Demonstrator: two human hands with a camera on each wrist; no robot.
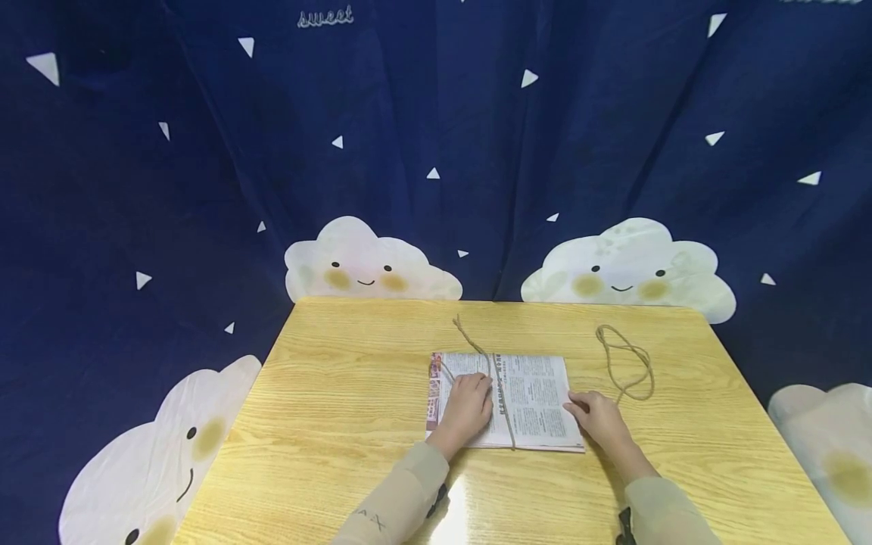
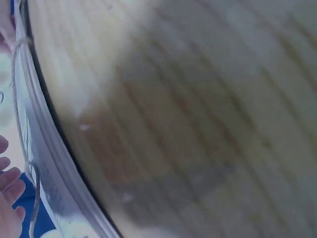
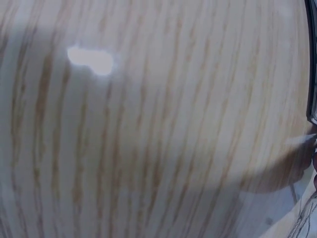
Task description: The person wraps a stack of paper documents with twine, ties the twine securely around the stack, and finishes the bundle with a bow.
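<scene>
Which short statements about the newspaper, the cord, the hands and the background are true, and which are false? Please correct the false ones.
1. The left hand rests on the newspaper. True.
2. The right hand is at the newspaper's left edge. False: in the head view the right hand is at the right edge.
3. A strand of cord crosses the newspaper. True.
4. All the cord lies on the newspaper. False: some cord lies looped on the table.
5. The curtain is bright red. False: the curtain is dark blue.
</scene>
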